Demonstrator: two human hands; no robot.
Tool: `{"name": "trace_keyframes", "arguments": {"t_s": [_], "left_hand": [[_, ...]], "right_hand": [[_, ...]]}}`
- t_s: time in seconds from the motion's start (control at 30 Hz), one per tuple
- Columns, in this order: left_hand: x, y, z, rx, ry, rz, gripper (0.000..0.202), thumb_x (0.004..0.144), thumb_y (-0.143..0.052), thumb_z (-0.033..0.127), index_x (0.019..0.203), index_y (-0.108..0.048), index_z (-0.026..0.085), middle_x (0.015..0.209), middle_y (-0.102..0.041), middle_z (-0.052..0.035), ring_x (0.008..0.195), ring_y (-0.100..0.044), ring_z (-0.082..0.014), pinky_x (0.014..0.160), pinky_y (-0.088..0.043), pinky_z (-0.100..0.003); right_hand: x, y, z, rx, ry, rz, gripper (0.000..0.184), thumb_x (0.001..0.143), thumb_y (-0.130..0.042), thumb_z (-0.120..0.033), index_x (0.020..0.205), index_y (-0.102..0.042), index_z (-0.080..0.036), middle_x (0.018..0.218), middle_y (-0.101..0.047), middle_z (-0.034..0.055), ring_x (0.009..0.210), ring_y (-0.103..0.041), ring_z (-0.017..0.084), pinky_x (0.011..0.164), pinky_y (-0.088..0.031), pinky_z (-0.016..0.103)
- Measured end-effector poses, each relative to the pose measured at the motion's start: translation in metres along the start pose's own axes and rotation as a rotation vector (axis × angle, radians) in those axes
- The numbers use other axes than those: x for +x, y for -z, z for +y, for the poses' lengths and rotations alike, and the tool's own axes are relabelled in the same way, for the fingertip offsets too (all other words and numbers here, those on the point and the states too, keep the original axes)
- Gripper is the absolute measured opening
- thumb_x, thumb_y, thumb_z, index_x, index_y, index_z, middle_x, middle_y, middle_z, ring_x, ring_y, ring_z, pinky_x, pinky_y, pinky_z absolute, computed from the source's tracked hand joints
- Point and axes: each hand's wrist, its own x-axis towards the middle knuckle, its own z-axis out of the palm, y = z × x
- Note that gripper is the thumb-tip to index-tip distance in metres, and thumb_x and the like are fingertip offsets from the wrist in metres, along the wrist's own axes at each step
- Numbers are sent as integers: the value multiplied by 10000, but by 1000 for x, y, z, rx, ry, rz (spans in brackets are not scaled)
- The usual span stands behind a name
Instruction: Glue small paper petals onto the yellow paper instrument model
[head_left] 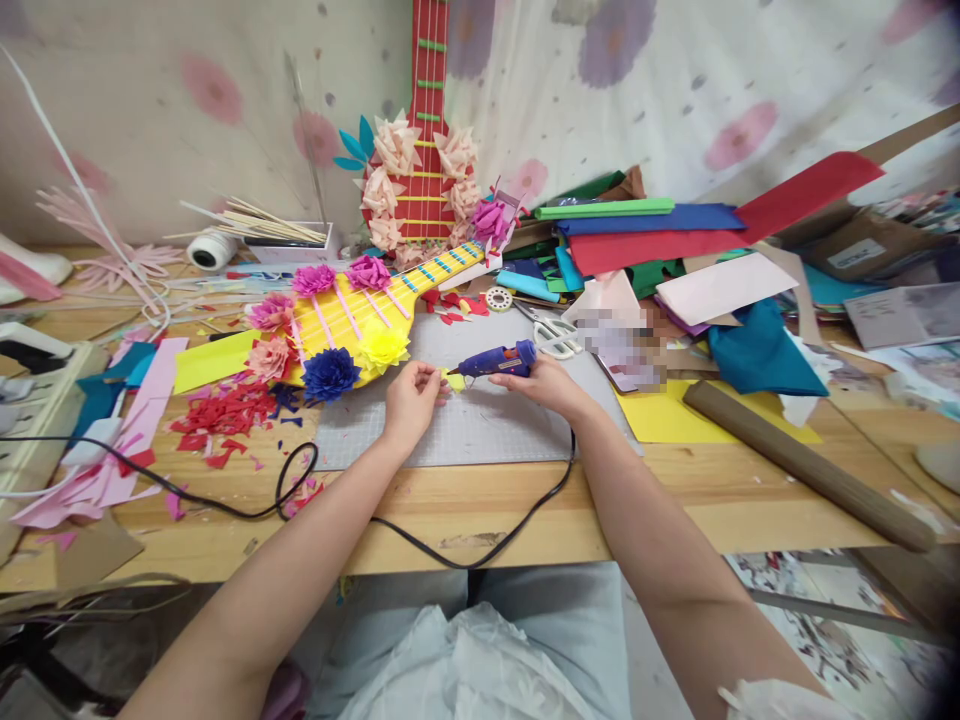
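My right hand [536,380] is wrapped round a blue hot glue gun [491,362], its nozzle pointing left. Between the fingers of my left hand [414,398] is a small yellow paper piece [455,381], close to the nozzle; whether they touch I cannot tell. Both hands are over the grey cutting mat [480,435]. Just behind my left hand lies a yellow craft guitar [420,290] with paper flowers, among them a yellow flower [382,346] and a dark blue flower [331,374].
A black cord [480,562] loops across the table front. Scissors [556,335] and a tape roll [498,299] lie behind the glue gun. A red craft guitar [424,185] stands at the back. Red paper scraps [221,415] lie left, a brown roll [810,465] right.
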Motion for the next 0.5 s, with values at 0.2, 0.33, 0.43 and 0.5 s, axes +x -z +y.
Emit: {"name": "trace_keyframes", "arguments": {"t_s": [0.2,0.33,0.43,0.5], "left_hand": [[0,0,0,-6,8,3,229,727,-612,359,779,-507,162,671,-620,-18,621,-652,-146,485,-527,-221],[0,-1,1,-8,19,4,228,727,-617,357,771,-512,159,664,-619,-18,608,-647,-138,479,-521,-212],[0,-1,3,-16,27,7,230,719,-631,352,763,-519,157,654,-620,-18,596,-643,-130,478,-513,-199],[0,-1,3,-16,35,7,231,715,-636,349,764,-522,155,657,-625,-20,589,-641,-127,481,-512,-201]], "right_hand": [[0,0,-1,21,1,-1,381,670,-642,-532,884,-685,-220,789,-679,29,769,-594,188,738,-452,311],[0,0,-1,28,-1,-1,367,672,-639,-529,873,-682,-224,784,-676,25,738,-591,180,714,-451,303],[0,-1,0,31,1,0,364,671,-634,-532,855,-677,-220,749,-663,23,706,-582,171,695,-448,296],[0,-1,-1,31,2,8,358,672,-633,-530,845,-672,-219,730,-655,21,696,-576,167,687,-445,292]]}}
